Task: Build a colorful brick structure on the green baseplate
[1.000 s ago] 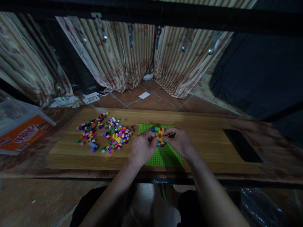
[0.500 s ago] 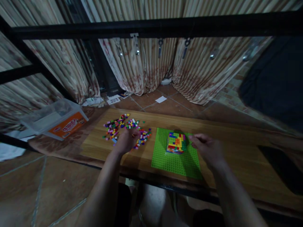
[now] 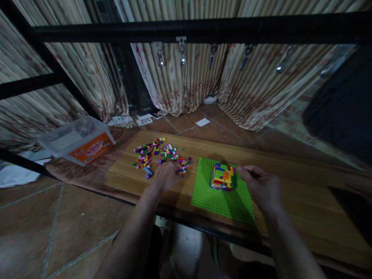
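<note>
My left hand (image 3: 167, 175) reaches over the near side of a spread of loose toy bricks (image 3: 173, 155) in many colours. Its fingers curl downward, and whatever is in them is hidden. A box-shaped block of stacked bricks (image 3: 225, 177), with a multicoloured top, sits on a green studded baseplate (image 3: 222, 205). Just right of that block hovers my right hand (image 3: 263, 188), its thumb and fingers pinched together. Anything in the pinch is too small or too dark to make out.
A clear plastic tub (image 3: 78, 139) with an orange label stands left of the wooden board (image 3: 293, 201). At the right lies a dark flat object (image 3: 351, 213). A black metal bar (image 3: 186, 31) with hanging hooks crosses in front of the striped curtains (image 3: 171, 85).
The view has turned a little, shifting everything rightward. My left hand has moved slightly right along the brick spread, with its fingers lower. My right hand stays beside the brick block, still pinched.
</note>
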The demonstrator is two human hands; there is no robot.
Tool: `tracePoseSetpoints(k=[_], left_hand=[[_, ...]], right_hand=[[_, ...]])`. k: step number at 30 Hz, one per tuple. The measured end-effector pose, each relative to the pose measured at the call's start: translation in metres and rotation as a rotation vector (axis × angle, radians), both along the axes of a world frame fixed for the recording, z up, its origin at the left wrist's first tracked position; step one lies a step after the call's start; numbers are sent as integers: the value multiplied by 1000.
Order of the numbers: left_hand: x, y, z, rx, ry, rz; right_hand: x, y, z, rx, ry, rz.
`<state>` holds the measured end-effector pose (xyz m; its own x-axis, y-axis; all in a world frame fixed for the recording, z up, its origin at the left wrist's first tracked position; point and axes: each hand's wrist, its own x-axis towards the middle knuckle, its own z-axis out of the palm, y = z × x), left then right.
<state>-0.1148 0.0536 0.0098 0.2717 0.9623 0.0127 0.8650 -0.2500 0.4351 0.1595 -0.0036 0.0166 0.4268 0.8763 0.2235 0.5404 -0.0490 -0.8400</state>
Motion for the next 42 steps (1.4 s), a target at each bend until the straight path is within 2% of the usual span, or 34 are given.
tracePoseSetpoints(k=[9, 15, 17, 20, 24, 27, 31, 37, 42], left_hand=[[26, -7, -18, 154, 76, 79], [33, -7, -12, 183, 113, 50], [34, -7, -6, 189, 27, 24], [37, -10, 2, 129, -244, -101], [50, -22, 10, -4, -637, -260], [63, -31, 12, -45, -780, -305], [74, -34, 14, -35, -826, -319], [79, -31, 15, -31, -768, -353], [76, -28, 12, 6, -793, -336]], right_hand=[[0, -1, -3, -33, -39, 15], [-4, -2, 1, 14, -16, 25], [-8, -2, 3, 73, 47, 70], [-20, -4, 8, 141, 128, 202], [-38, -7, 15, 133, 179, 367], [-44, -8, 18, 128, 220, 418], [-43, -9, 18, 105, 246, 407], [-29, -5, 14, 70, 354, 395], [-6, -4, 16, 142, 472, 279]])
